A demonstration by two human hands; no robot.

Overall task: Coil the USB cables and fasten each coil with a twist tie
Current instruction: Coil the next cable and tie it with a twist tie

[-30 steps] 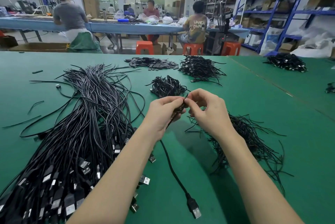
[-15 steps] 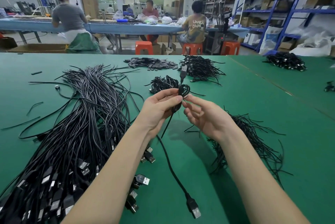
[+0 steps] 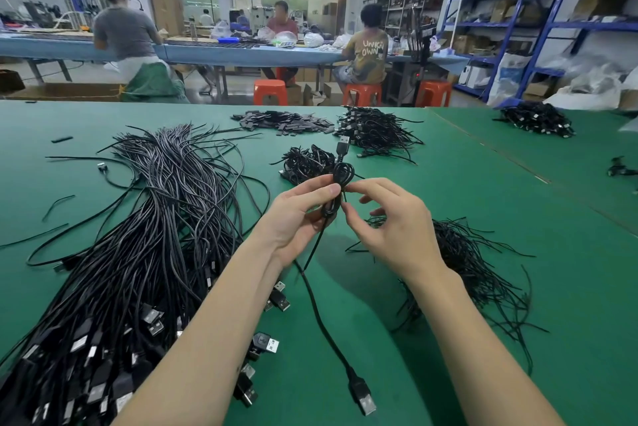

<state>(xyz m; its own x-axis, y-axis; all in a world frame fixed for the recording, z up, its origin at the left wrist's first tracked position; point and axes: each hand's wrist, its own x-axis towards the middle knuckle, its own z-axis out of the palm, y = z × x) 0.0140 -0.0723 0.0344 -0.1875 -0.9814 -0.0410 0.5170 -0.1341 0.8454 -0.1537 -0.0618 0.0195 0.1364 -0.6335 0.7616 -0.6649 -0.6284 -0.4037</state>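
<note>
Green matting fills the lower frame, loose USB cables [image 3: 138, 235] heaped at left. Centre frame, the left hand [image 3: 297, 215] now pinches a small coil [image 3: 340, 184], its plug raised where it was hidden a second ago; winding has only begun. Right hand [image 3: 390, 228], fingers curled at the coil, has lifted. Upper right of centre, a shirt [image 3: 371, 52] reads "UNKNOWN".

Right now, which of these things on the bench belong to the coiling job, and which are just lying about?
Job:
- cable part-coiled, held in left hand, right hand pinching at it
- uncoiled cable bundle
- twist ties
- finished coils

Lying about:
- flat black pieces
- far heap
- orange stools
</note>
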